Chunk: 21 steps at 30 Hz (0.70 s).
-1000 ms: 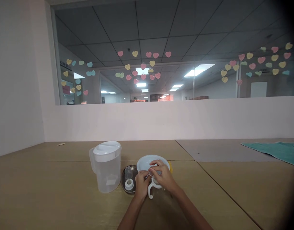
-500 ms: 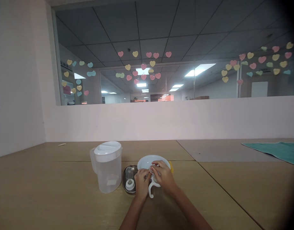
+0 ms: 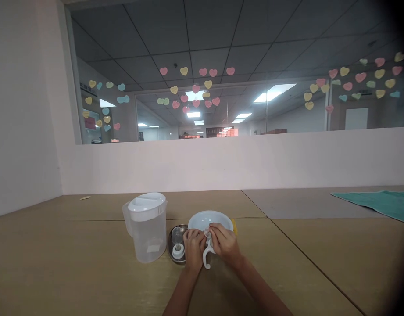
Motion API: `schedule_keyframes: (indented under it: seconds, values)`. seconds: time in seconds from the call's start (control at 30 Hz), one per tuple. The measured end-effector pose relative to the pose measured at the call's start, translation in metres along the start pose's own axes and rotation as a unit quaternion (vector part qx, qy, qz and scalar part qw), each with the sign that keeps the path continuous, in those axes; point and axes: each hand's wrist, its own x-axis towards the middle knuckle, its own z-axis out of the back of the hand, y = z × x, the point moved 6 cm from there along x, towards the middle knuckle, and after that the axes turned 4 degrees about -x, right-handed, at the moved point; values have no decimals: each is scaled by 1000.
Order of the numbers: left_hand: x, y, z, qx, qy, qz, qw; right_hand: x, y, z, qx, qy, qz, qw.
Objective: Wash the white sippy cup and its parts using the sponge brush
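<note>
My left hand [image 3: 194, 248] and my right hand [image 3: 225, 244] meet in front of a white bowl [image 3: 206, 217]. Between their fingertips is a small clear round piece [image 3: 207, 232], gripped from both sides. Below it hangs or stands a white curved handle [image 3: 206, 259]; what it joins is partly hidden by my fingers. Just left of my left hand, a metal tray [image 3: 170, 254] holds a clear dome-shaped cap [image 3: 177, 235] and a white ring with a teat [image 3: 178, 251].
A lidded translucent pitcher [image 3: 150, 232] stands left of the tray. Something yellow [image 3: 235, 227] shows behind the bowl's right side. A green cloth [image 3: 382, 204] lies at the far right, and a small flat scrap [image 3: 85, 198] at the back left.
The view has shifted slightly. My fingers have moved a little around the clear piece, and both hands remain close together.
</note>
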Motion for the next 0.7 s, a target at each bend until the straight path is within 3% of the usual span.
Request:
schedule_keyframes:
  seconds: [0.3,0.53,0.7]
  values:
    - [-1,2,-3,13,-1,1,1000,8,13,17,-4,-59,22,998]
    - [-2,5,-7,25,4,5,1000,19,25,38,-31,-144,49,988]
    - [0,6,-6,32,7,14,999,22,15,57,-39,-201,8,979]
